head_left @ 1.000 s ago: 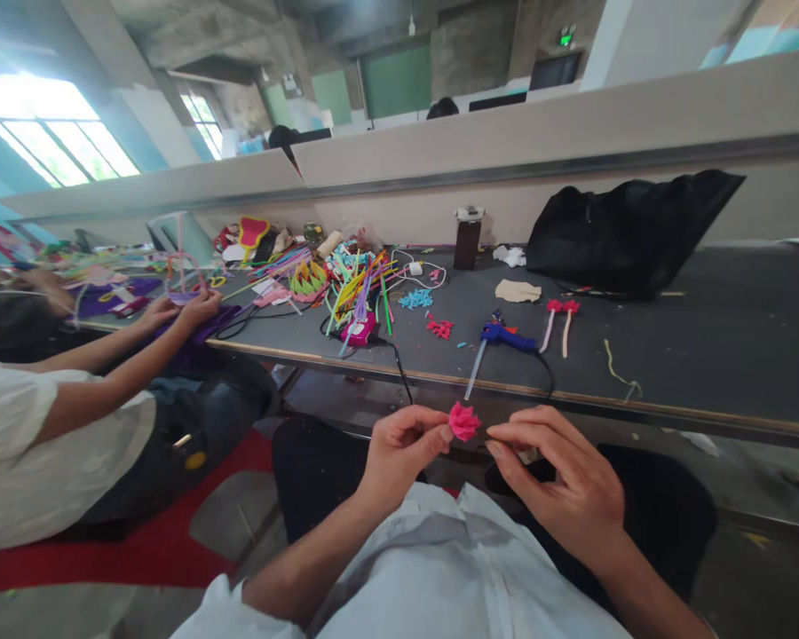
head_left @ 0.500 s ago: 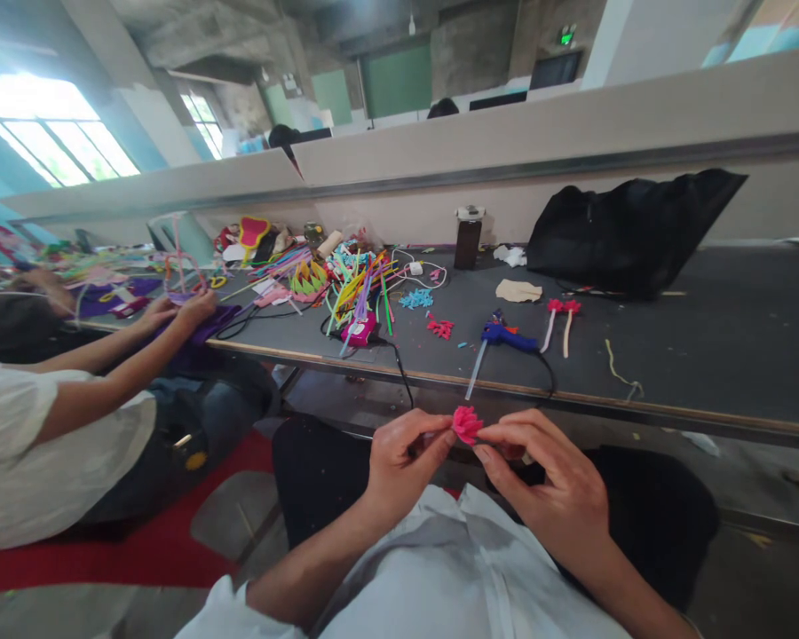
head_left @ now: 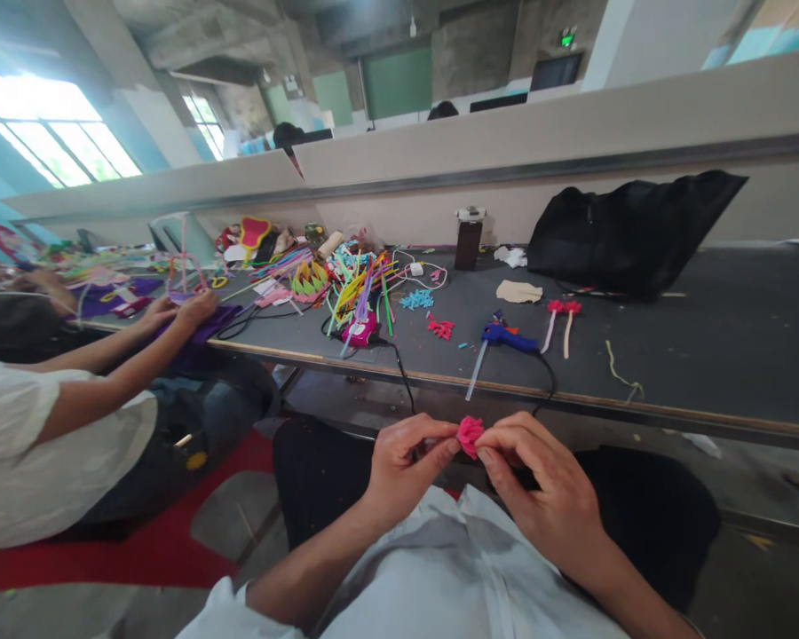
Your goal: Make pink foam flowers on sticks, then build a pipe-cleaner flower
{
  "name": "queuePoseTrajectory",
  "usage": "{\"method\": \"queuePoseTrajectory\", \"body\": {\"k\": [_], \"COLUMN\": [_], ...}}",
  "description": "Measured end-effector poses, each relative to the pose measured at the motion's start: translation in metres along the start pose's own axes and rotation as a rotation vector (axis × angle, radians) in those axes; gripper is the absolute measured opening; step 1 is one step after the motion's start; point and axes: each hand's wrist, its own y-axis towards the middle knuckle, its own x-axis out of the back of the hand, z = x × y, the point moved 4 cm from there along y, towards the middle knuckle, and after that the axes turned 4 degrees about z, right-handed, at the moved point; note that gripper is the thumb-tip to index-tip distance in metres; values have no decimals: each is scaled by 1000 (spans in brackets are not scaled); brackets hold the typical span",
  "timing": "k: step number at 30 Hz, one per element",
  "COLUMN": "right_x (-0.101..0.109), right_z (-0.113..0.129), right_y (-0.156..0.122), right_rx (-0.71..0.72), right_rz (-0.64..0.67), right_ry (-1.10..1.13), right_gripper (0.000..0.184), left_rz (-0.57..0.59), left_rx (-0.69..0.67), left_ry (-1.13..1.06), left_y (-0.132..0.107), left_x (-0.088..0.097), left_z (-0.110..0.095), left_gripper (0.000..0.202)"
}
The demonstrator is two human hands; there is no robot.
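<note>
A small pink flower point(head_left: 470, 436) with many petals is held above my lap, in front of the table edge. My left hand point(head_left: 406, 466) pinches its left side between thumb and fingers. On its right side, the thumb and index finger of my right hand point(head_left: 547, 479) are pressed together on the petals. Beyond my hands, a blue glue gun point(head_left: 510, 337) lies on the table with a clear glue stick pointing over the edge. Two finished-looking pink flowers on pale stems point(head_left: 565, 324) lie to its right, and loose pink pieces point(head_left: 441, 329) to its left.
On the dark table point(head_left: 725, 346) are blue pieces point(head_left: 416, 299), a bundle of pipe cleaners point(head_left: 366, 288), a magenta glue gun point(head_left: 360, 330), a dark bottle point(head_left: 468, 240) and a black bag point(head_left: 629, 232). At left, a co-worker's hands point(head_left: 179, 309) hold a purple item.
Both hands and the flower have dropped slightly. My right fingers have closed in on the petals, and the flower looks turned a little and more bunched.
</note>
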Motion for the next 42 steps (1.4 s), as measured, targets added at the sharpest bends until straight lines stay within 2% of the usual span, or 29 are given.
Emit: {"method": "queuePoseTrajectory", "body": {"k": [5, 12, 16, 21, 25, 28, 32, 38, 42], "right_x": [0, 7, 4, -25, -60, -81, -102, -132, -141], "right_z": [1, -6, -25, -75, -128, -153, -163, -168, -173], "right_y": [1, -3, -12, -39, -84, -119, -139, -137, -140], "right_rx": [-13, -92, -151, -278, -446, -508, -504, -434, -413], "right_rz": [-10, -109, -111, 27, 286, 440, 507, 577, 610], "right_ry": [22, 15, 17, 58, 59, -2, -17, -21, -30], "right_gripper": [12, 10, 10, 19, 28, 29, 27, 26, 22], "left_rz": [3, -57, -4, 72, 124, 163, 193, 208, 222], "left_rx": [116, 478, 510, 536, 547, 546, 538, 545, 538], "left_ry": [-151, -700, -930, -1010, -1064, -1104, -1161, -1200, -1214], "left_y": [-3, -5, -2, -1, -2, -2, -2, -3, -3], "left_x": [-3, -13, -17, -19, -21, -23, -25, -26, -26], "left_z": [9, 28, 29, 29, 29, 29, 29, 30, 34], "left_gripper": [11, 18, 17, 17, 23, 28, 29, 31, 33]}}
